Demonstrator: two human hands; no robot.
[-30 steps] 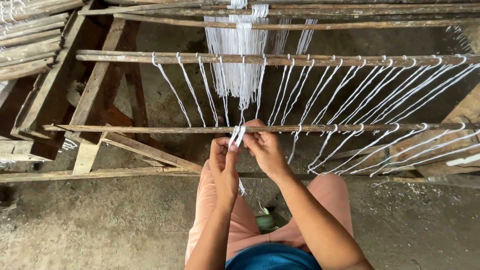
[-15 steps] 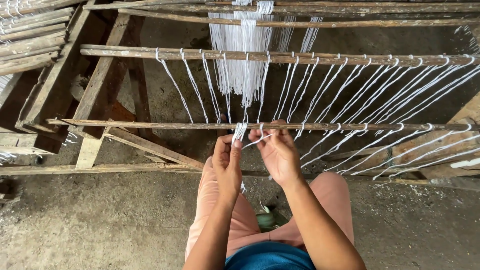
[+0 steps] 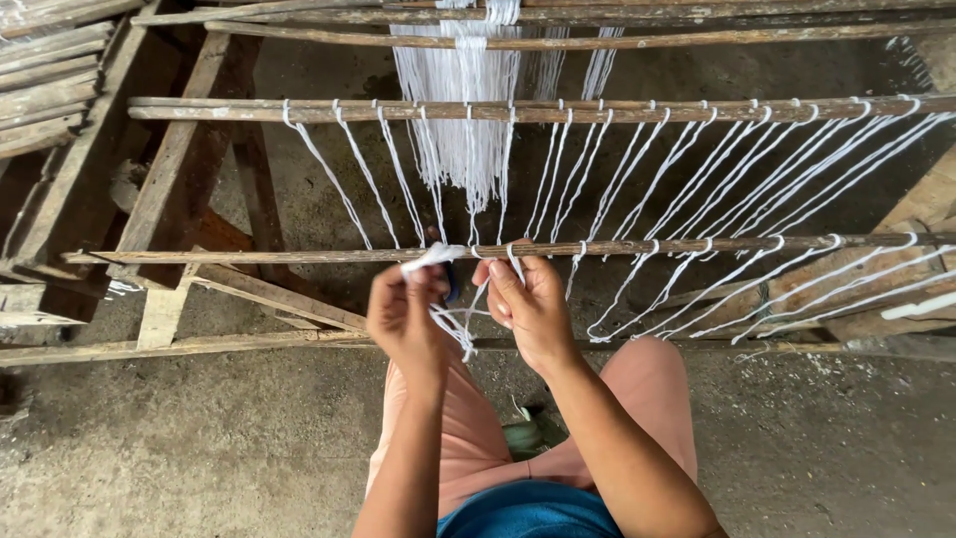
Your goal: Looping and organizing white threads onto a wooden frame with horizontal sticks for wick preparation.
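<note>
Pinching a short white cord [image 3: 430, 259], the left hand [image 3: 406, 317] is now holding its end up at the near rod [image 3: 299, 256]; half a second ago that end was hanging lower, between the hands. The right hand [image 3: 530, 309] is closing its fingers around a loop [image 3: 514, 261] of the same cord, just under the rod. Both hands are sitting close together, almost touching, above the pink knees. The cord is thin, soft and slightly frayed. Three rods are crossing the frame: near, middle [image 3: 637, 110] and far [image 3: 697, 38]. White strings [image 3: 737, 169] are running slanted between them; I cannot count them exactly. A white bundle [image 3: 460, 139] is hanging from the far rod.
</note>
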